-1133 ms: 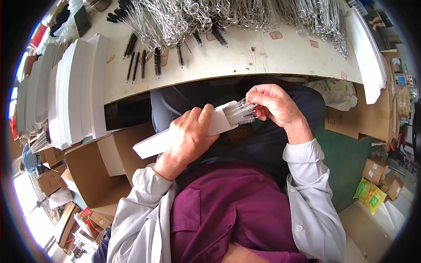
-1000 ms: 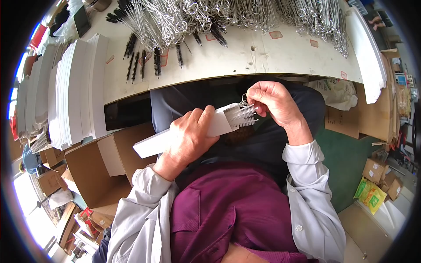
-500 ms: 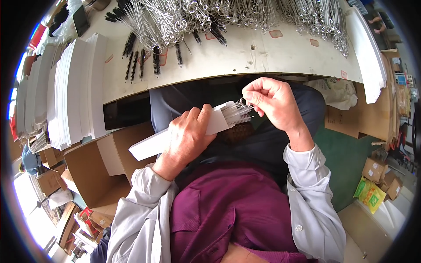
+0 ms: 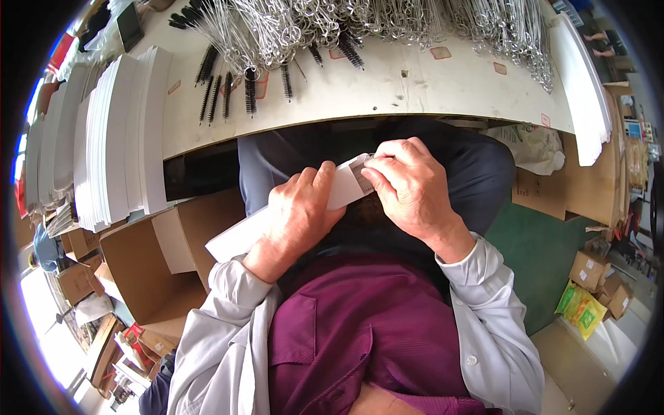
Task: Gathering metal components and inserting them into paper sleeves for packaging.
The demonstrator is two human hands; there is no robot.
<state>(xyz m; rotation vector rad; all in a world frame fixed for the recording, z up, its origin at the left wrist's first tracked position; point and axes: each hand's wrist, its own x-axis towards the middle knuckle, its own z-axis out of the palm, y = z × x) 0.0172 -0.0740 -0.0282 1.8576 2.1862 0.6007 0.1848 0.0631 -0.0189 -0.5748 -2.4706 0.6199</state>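
A long narrow white box (image 4: pixel 238 234) lies slanted over my lap, its open end up and to the right. My left hand (image 4: pixel 297 211) is wrapped round its upper half. Inside the open mouth, part of a bundle of wire brushes (image 4: pixel 364 174) shows, now mostly within the box. My right hand (image 4: pixel 411 187) is closed at that mouth, thumb and fingers bent over the brush ends. Its fingertips hide the outer ends and one edge of the box.
A big heap of wire brushes (image 4: pixel 332 24) with ring ends covers the table's (image 4: pixel 415 90) far side. Stacked white flat boxes (image 4: pixel 114 138) stand at left, more white cartons (image 4: pixel 581 90) at right. An open cardboard box (image 4: pixel 152 270) sits left of my lap.
The brushes, which stuck out of the box, have slid mostly into it. My right hand has moved down and left, up to the box mouth. My left hand keeps its hold.
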